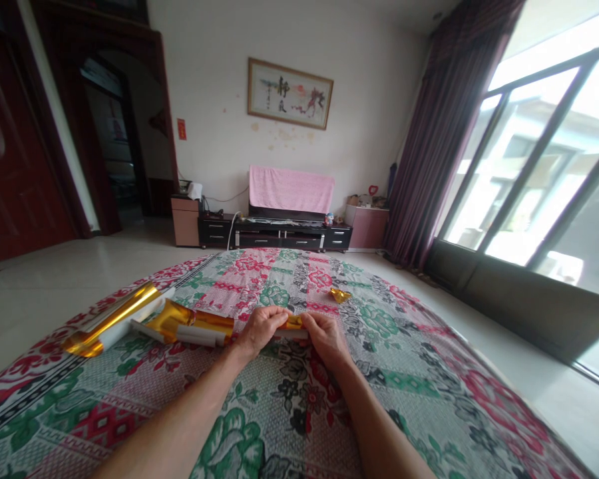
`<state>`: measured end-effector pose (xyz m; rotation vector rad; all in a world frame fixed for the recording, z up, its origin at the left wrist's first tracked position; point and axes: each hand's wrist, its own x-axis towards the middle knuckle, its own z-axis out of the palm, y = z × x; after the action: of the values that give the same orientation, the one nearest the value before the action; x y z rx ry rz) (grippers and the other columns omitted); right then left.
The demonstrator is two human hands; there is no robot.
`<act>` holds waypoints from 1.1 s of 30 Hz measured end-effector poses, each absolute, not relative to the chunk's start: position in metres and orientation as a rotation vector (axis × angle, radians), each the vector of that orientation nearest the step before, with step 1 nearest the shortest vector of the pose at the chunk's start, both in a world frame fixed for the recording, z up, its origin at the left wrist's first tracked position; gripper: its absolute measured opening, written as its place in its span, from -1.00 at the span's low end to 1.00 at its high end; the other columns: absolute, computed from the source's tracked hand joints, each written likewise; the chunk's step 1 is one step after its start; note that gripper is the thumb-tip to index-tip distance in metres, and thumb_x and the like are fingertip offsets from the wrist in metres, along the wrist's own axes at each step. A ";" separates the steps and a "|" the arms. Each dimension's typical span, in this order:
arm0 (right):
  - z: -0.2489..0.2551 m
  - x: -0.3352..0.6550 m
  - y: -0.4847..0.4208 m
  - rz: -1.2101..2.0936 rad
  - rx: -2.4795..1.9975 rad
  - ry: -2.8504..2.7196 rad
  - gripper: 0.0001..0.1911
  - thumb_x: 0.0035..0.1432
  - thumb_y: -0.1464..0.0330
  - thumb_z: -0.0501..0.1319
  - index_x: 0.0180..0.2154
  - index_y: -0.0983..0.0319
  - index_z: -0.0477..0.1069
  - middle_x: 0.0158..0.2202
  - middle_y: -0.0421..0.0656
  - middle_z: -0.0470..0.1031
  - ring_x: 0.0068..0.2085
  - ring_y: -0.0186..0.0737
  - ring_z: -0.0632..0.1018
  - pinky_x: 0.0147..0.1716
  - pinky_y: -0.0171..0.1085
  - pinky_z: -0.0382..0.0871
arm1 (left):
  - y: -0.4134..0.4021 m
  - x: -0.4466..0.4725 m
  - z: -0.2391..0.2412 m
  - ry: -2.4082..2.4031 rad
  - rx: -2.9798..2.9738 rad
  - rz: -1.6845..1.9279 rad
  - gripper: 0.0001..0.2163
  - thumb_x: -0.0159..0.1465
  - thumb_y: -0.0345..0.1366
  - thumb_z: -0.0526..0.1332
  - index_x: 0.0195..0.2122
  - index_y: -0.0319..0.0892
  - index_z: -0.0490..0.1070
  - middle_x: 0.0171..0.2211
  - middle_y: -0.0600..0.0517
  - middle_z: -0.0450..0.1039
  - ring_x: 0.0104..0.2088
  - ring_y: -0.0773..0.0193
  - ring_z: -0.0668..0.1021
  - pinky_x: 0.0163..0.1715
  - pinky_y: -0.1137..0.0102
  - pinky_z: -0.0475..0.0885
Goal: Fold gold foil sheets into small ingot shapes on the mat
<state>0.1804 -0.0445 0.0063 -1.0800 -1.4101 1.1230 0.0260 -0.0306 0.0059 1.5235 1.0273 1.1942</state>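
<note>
Between my two hands, low over the flowered cloth (324,359), is a small strip of gold foil paper (294,322) with a pale underside. My left hand (263,328) pinches its left end between thumb and fingers. At the other end, my right hand (325,336) grips it the same way, and the fingers hide part of the strip. Left of my left hand lie loose sheets of gold paper (204,320), curled, with white backs showing. A small folded gold paper piece (340,295) rests on the cloth beyond my right hand.
Farther left on the cloth is a roll of gold paper (124,316). Past the cloth's far edge stands a low black cabinet (279,237) bearing a pink towel-covered object (292,188). A purple curtain (444,120) and windows are at right, a red door (20,146) at left.
</note>
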 end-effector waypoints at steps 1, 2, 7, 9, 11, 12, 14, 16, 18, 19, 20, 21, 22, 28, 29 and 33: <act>0.006 0.180 -0.044 1.124 -1.079 -1.409 -0.60 -0.03 0.06 0.14 -0.41 0.28 0.45 -0.61 -0.25 0.39 -0.62 -0.31 0.43 -0.63 -0.36 0.32 | -0.031 0.026 0.006 1.027 1.519 1.195 -0.77 0.08 -0.19 0.13 -0.38 -0.21 0.49 -0.57 0.11 0.39 -0.52 0.36 0.38 -0.48 0.48 0.25; 0.006 0.180 -0.044 1.126 -1.078 -1.406 -0.61 -0.03 0.07 0.14 -0.40 0.28 0.45 -0.61 -0.25 0.40 -0.62 -0.32 0.43 -0.63 -0.36 0.32 | -0.030 0.026 0.006 1.025 1.516 1.195 -0.77 0.08 -0.20 0.13 -0.37 -0.21 0.49 -0.57 0.12 0.39 -0.52 0.37 0.38 -0.48 0.48 0.25; 0.006 0.181 -0.044 1.141 -1.070 -1.408 -0.62 -0.02 0.08 0.14 -0.42 0.28 0.44 -0.62 -0.26 0.39 -0.62 -0.32 0.44 -0.63 -0.37 0.31 | -0.029 0.025 0.005 1.022 1.513 1.200 -0.74 0.07 -0.19 0.14 -0.33 -0.21 0.51 -0.56 0.11 0.41 -0.51 0.36 0.40 -0.47 0.47 0.25; 0.007 0.181 -0.044 1.147 -1.068 -1.417 -0.62 -0.02 0.08 0.14 -0.43 0.28 0.44 -0.62 -0.25 0.40 -0.61 -0.31 0.44 -0.63 -0.37 0.31 | -0.029 0.025 0.004 1.023 1.510 1.201 -0.73 0.06 -0.18 0.14 -0.32 -0.21 0.51 -0.55 0.11 0.42 -0.51 0.35 0.40 -0.46 0.47 0.25; 0.007 0.182 -0.044 1.153 -1.070 -1.427 -0.62 -0.01 0.08 0.14 -0.43 0.28 0.45 -0.62 -0.24 0.41 -0.60 -0.31 0.45 -0.62 -0.38 0.31 | -0.028 0.025 0.003 1.017 1.503 1.201 -0.73 0.06 -0.18 0.15 -0.32 -0.22 0.51 -0.55 0.10 0.42 -0.50 0.35 0.40 -0.46 0.47 0.26; 0.007 0.183 -0.044 1.158 -1.071 -1.432 -0.61 -0.01 0.08 0.13 -0.42 0.28 0.45 -0.62 -0.24 0.41 -0.60 -0.31 0.45 -0.62 -0.38 0.31 | -0.028 0.025 0.003 1.011 1.500 1.199 -0.74 0.07 -0.19 0.15 -0.31 -0.22 0.51 -0.55 0.10 0.42 -0.50 0.35 0.40 -0.45 0.47 0.26; 0.007 0.184 -0.043 1.177 -1.071 -1.442 -0.61 0.00 0.07 0.12 -0.41 0.28 0.45 -0.63 -0.23 0.43 -0.59 -0.31 0.45 -0.61 -0.37 0.32 | -0.028 0.025 0.003 1.006 1.500 1.191 -0.74 0.07 -0.19 0.15 -0.31 -0.23 0.50 -0.55 0.10 0.42 -0.49 0.36 0.40 -0.45 0.48 0.25; 0.005 0.185 -0.042 1.201 -1.068 -1.446 -0.60 0.00 0.07 0.11 -0.40 0.28 0.44 -0.61 -0.22 0.44 -0.59 -0.31 0.45 -0.59 -0.37 0.34 | -0.028 0.025 0.003 1.008 1.503 1.181 -0.74 0.08 -0.19 0.15 -0.31 -0.24 0.50 -0.56 0.10 0.41 -0.50 0.36 0.39 -0.47 0.49 0.24; 0.004 0.186 -0.040 1.216 -1.064 -1.446 -0.61 0.01 0.07 0.10 -0.39 0.27 0.44 -0.59 -0.21 0.45 -0.58 -0.31 0.45 -0.57 -0.36 0.35 | -0.029 0.026 0.003 1.010 1.497 1.174 -0.73 0.07 -0.20 0.15 -0.31 -0.25 0.50 -0.57 0.11 0.40 -0.52 0.37 0.38 -0.48 0.49 0.22; 0.003 0.187 -0.039 1.219 -1.060 -1.446 -0.61 0.02 0.07 0.09 -0.39 0.26 0.43 -0.58 -0.21 0.45 -0.58 -0.31 0.45 -0.57 -0.35 0.35 | -0.029 0.026 0.004 1.008 1.491 1.173 -0.73 0.07 -0.20 0.15 -0.31 -0.25 0.50 -0.57 0.11 0.40 -0.52 0.37 0.37 -0.49 0.49 0.22; 0.003 0.187 -0.039 1.218 -1.056 -1.447 -0.62 0.03 0.08 0.09 -0.40 0.26 0.43 -0.59 -0.21 0.45 -0.58 -0.32 0.45 -0.57 -0.36 0.35 | -0.029 0.026 0.004 1.005 1.485 1.172 -0.73 0.07 -0.20 0.16 -0.31 -0.25 0.50 -0.57 0.11 0.39 -0.52 0.37 0.37 -0.49 0.49 0.22; 0.003 0.187 -0.039 1.215 -1.055 -1.449 -0.62 0.03 0.08 0.08 -0.40 0.26 0.43 -0.61 -0.22 0.44 -0.59 -0.32 0.44 -0.58 -0.36 0.35 | -0.029 0.026 0.004 1.003 1.480 1.172 -0.74 0.06 -0.21 0.16 -0.31 -0.25 0.50 -0.57 0.11 0.40 -0.52 0.37 0.37 -0.49 0.49 0.22; 0.003 0.187 -0.039 1.212 -1.055 -1.449 -0.63 0.04 0.09 0.08 -0.41 0.26 0.42 -0.63 -0.22 0.43 -0.60 -0.33 0.43 -0.58 -0.36 0.34 | -0.029 0.026 0.004 1.002 1.475 1.171 -0.74 0.06 -0.21 0.16 -0.31 -0.25 0.50 -0.57 0.11 0.40 -0.52 0.37 0.37 -0.49 0.49 0.21; 0.006 0.186 -0.041 1.206 -1.058 -1.447 -0.65 0.02 0.10 0.09 -0.45 0.27 0.40 -0.68 -0.26 0.36 -0.62 -0.34 0.40 -0.61 -0.37 0.32 | -0.027 0.023 0.001 0.990 1.386 1.137 -0.76 0.02 -0.23 0.19 -0.35 -0.26 0.50 -0.61 0.10 0.38 -0.58 0.40 0.34 -0.53 0.49 0.18; 0.006 0.186 -0.041 1.205 -1.054 -1.448 -0.65 0.02 0.10 0.09 -0.45 0.27 0.40 -0.68 -0.26 0.36 -0.62 -0.34 0.39 -0.61 -0.37 0.32 | -0.027 0.023 0.002 0.983 1.368 1.137 -0.76 0.02 -0.24 0.19 -0.36 -0.27 0.50 -0.60 0.10 0.38 -0.57 0.40 0.34 -0.53 0.49 0.19; 0.005 0.186 -0.041 1.196 -1.048 -1.455 -0.63 0.02 0.10 0.09 -0.47 0.29 0.38 -0.70 -0.27 0.34 -0.63 -0.35 0.38 -0.61 -0.37 0.33 | -0.026 0.022 0.002 0.953 1.326 1.144 -0.77 0.01 -0.25 0.20 -0.37 -0.26 0.51 -0.58 0.09 0.40 -0.55 0.38 0.36 -0.49 0.48 0.21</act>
<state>0.1862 -0.0413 0.0048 -1.0475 -1.4551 1.1962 0.0219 -0.0259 0.0019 1.3262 0.9534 1.1439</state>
